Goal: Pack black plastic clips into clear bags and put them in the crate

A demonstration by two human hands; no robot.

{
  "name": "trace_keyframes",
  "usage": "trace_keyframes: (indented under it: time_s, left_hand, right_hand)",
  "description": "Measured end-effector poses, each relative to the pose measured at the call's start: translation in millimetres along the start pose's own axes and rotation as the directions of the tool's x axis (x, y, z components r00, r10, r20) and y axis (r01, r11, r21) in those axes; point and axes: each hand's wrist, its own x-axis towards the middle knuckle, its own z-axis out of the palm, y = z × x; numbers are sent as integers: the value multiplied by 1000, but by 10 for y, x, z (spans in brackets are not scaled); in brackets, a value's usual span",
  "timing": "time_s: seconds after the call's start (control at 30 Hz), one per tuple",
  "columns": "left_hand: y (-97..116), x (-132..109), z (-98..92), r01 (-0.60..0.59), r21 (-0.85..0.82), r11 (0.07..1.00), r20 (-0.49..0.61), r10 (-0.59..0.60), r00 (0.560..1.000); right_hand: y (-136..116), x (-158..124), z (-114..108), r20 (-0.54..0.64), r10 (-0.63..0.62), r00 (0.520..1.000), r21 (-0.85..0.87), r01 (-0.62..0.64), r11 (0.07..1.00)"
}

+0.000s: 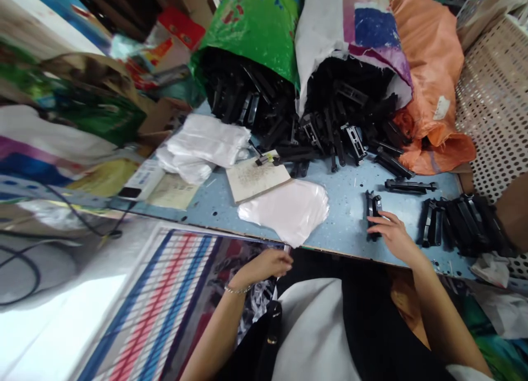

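My left hand is closed at the table's front edge, fingers curled around a small pale piece too small to name, just below a stack of thin white plastic bags. My right hand rests its spread fingers on a pair of black plastic parts lying on the blue table. Right of that hand a row of similar black parts lies side by side. One more black part lies crosswise above it.
A green sack and a white sack spill black parts at the back. An orange sack and a perforated basket stand right. Cardboard, more white bags and a white device lie left.
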Motion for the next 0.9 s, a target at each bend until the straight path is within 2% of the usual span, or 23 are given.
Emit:
trace_keyframes:
  time_s: [0.03,0.07,0.1,0.13,0.17,0.2,0.23,0.3,0.37,0.4,0.43,0.5,0.57,0.6,0.63,0.67,0.73,0.8,0.87,0.9]
  left_hand:
    - [169,14,-13,-83,-63,995,-77,78,994]
    - [337,62,-28,-166,-49,985,-231,150,961]
    - [490,140,-45,-210,59,976,-436,215,874]
    - [616,237,-65,-192,211,958,-609,283,741]
    - [708,343,-92,-130,337,932,-688,338,642]
    - [764,443,-125,-57,427,902,-726,380,574]
    - [785,528,-166,-4,471,882,-735,395,551]
    - [749,630,-269,3,441,898,-745,364,558]
    - [665,653,-386,-89,283,955,-777,282,563]
    - [624,647,-441,-147,165,975,-789,220,574]
    - [590,637,-487,-199,42,979,-788,156,596]
    - [550,623,-549,-277,-170,946,-762,52,645]
    - [537,621,-573,-332,-290,898,-747,4,665]
    - [531,620,-578,-350,-300,888,-752,5,659]
    - [522,616,-583,-357,-267,895,-763,30,646]
    - [506,607,-591,-350,-184,919,-777,82,624]
    - [458,565,-617,-276,120,954,-784,261,563]
    - [414,490,-633,-157,421,893,-738,438,513]
    - [421,382,-589,-101,588,803,-674,555,488]
    - [453,316,-532,-120,633,765,-637,603,480]
  right_hand:
    - [-6,-1,23,-73,36,997,-4,-37,999]
    - [-26,6,53,-146,97,985,-33,-103,994]
    - [-54,15,88,-204,169,964,-80,-189,979]
    - [-82,21,121,-232,239,943,-131,-274,953]
    - [-102,18,150,-233,303,924,-173,-346,922]
    - [-107,5,170,-217,357,908,-195,-399,896]
    - [-96,-15,179,-197,406,892,-189,-441,877]
    - [-38,-63,166,-170,499,850,-73,-515,854]
    - [0,-79,132,-95,586,805,231,-554,800]
    - [-17,-60,118,-16,614,789,438,-547,714]
    - [-68,-19,111,76,620,781,640,-515,570]
    - [-279,126,133,268,543,796,892,-418,171]
    - [-591,330,213,429,352,832,903,-380,-201]
    - [-757,440,273,495,219,841,845,-408,-345]
    - [-912,547,345,551,80,831,763,-462,-452]
    - [-1046,645,424,597,-49,801,671,-532,-516]
    - [-1229,801,581,663,-214,717,515,-645,-565]
    - [-1305,897,707,692,-260,674,431,-674,-601]
    - [-1321,954,779,678,-263,686,403,-647,-647]
    - [-1323,975,798,662,-266,701,405,-633,-660]
